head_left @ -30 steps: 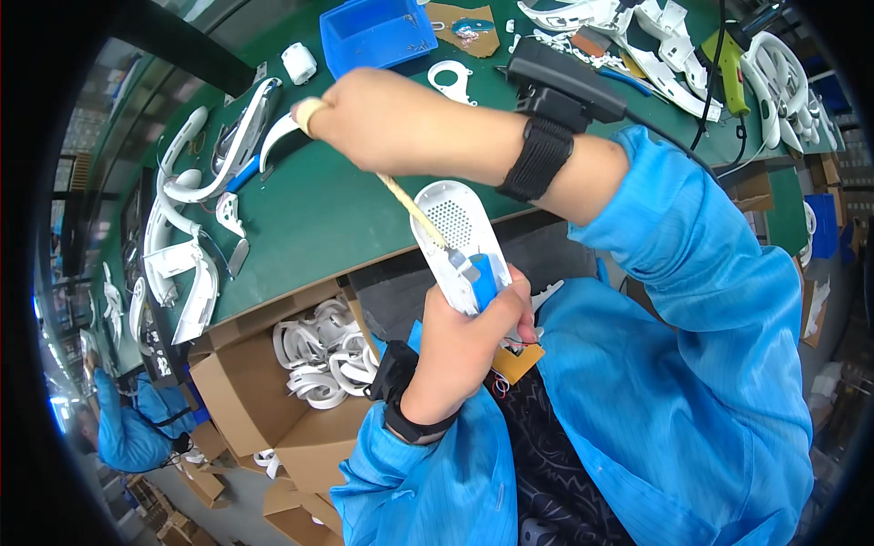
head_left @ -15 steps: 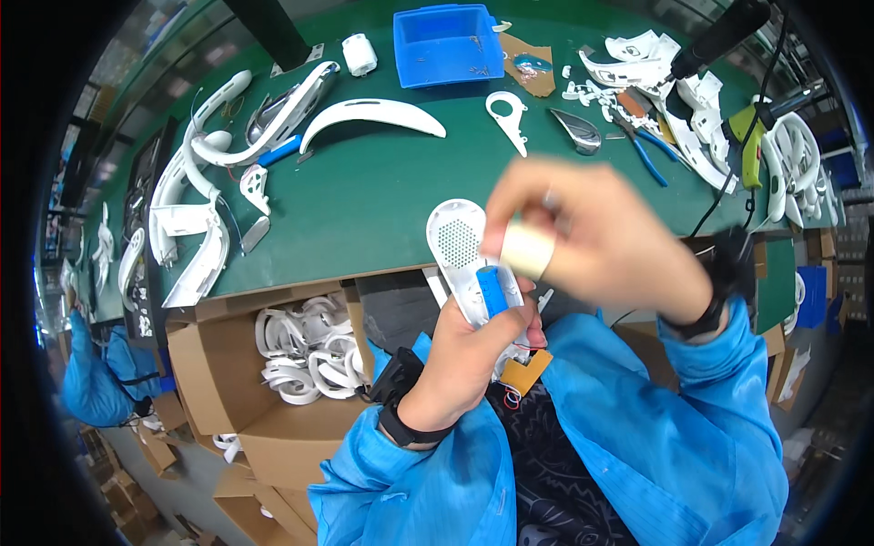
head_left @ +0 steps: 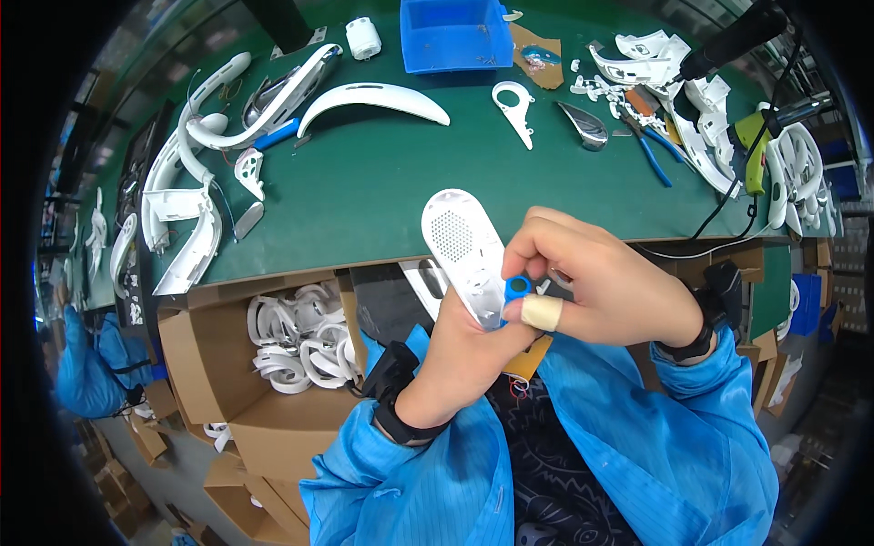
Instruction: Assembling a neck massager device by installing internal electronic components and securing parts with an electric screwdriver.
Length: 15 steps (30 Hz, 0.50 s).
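My left hand [head_left: 460,362] is closed round the lower end of a white plastic housing [head_left: 454,238] with a round perforated end, held tilted above my lap. My right hand [head_left: 612,284], with pale tape round its thumb, pinches a blue cylindrical battery [head_left: 518,286] at the housing's open part. The battery's round end points up; its lower part is hidden by my fingers. Below my left thumb hangs a yellow-orange flat piece [head_left: 526,362] with thin red wires at its bottom edge.
On the green table [head_left: 364,182] lie white curved shells [head_left: 373,100], a blue bin [head_left: 455,68], blue-handled pliers [head_left: 654,156] and a green power tool [head_left: 756,150]. A cardboard box [head_left: 205,369] with white rings stands at left. Another person in blue [head_left: 96,364] is far left.
My right hand has come down to the housing and now pinches the battery. The battery, lying lengthwise in the housing before, now stands end-up. My left hand keeps its grip.
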### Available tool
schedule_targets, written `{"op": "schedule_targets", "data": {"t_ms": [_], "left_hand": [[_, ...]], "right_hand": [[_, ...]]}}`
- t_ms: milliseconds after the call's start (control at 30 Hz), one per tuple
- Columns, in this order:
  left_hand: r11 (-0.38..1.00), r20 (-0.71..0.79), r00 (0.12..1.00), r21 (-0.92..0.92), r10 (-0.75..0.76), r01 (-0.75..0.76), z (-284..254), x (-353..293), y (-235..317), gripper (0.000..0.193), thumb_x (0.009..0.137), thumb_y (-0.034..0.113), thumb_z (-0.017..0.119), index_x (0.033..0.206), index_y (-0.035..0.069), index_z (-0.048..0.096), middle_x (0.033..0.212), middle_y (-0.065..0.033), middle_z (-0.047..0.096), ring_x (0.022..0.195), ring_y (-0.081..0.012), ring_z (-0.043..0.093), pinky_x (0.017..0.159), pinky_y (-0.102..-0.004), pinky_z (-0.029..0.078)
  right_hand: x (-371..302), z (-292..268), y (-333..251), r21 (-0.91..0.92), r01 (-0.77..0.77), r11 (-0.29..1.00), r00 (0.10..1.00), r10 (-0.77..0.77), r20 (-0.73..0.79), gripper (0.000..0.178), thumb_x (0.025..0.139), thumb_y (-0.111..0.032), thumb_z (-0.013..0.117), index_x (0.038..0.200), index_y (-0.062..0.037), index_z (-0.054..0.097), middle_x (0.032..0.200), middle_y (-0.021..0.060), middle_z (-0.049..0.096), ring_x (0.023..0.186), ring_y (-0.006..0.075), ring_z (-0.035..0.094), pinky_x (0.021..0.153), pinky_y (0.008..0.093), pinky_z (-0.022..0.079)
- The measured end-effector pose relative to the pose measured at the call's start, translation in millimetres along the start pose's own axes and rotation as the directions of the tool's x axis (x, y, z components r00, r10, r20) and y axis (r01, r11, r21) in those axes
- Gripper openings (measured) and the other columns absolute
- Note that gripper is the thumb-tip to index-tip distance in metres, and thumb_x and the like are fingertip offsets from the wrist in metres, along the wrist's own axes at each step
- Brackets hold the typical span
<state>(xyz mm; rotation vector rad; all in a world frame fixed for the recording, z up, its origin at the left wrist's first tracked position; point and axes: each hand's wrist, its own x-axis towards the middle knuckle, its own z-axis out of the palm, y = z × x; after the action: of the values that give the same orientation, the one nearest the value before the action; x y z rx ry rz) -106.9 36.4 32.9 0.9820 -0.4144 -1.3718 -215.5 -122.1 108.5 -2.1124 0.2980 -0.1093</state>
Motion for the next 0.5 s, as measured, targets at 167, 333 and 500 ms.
{"op": "schedule_targets", "data": {"t_ms": [167, 333, 500], "left_hand": [[0.979, -0.090, 0.995, -0.196, 0.031, -0.048, 8, -6, 15, 0.054, 0.094, 0.005, 0.074, 0.140, -0.001, 0.046, 0.106, -0.0052, 0.066, 0.102, -0.0154, 0.067, 0.092, -0.0329, 0.054], [0.937, -0.155, 0.967, -0.256, 0.204, -0.239, -8, -13, 7, 0.044, 0.099, 0.005, 0.066, 0.139, -0.001, 0.047, 0.101, -0.0091, 0.065, 0.094, -0.0204, 0.068, 0.089, -0.0375, 0.055], [0.910, -0.148, 0.900, 0.017, 0.411, -0.413, -9, -35, 8, 0.043, 0.096, 0.004, 0.064, 0.135, 0.003, 0.045, 0.104, -0.0126, 0.060, 0.096, -0.0236, 0.063, 0.087, -0.0440, 0.056]], "right_hand": [[-16, -14, 2, 0.231, -0.082, 0.970, 0.994, 0.095, -0.046, 0.027, 0.086, -0.013, 0.081, 0.107, -0.0046, 0.066, 0.095, 0.0033, 0.066, 0.075, 0.0126, 0.059, 0.065, 0.0282, 0.045], [-37, -16, 27, 0.717, 0.003, 0.697, 0.977, 0.151, -0.150, 0.030, 0.090, -0.002, 0.073, 0.117, 0.0027, 0.059, 0.109, 0.0142, 0.070, 0.093, 0.0148, 0.070, 0.081, 0.0256, 0.056], [-42, 6, 41, 0.808, -0.050, 0.587, 0.955, 0.266, -0.134, 0.029, 0.093, -0.002, 0.070, 0.119, 0.0015, 0.058, 0.111, 0.0153, 0.068, 0.100, 0.0199, 0.070, 0.090, 0.0342, 0.058]]}}
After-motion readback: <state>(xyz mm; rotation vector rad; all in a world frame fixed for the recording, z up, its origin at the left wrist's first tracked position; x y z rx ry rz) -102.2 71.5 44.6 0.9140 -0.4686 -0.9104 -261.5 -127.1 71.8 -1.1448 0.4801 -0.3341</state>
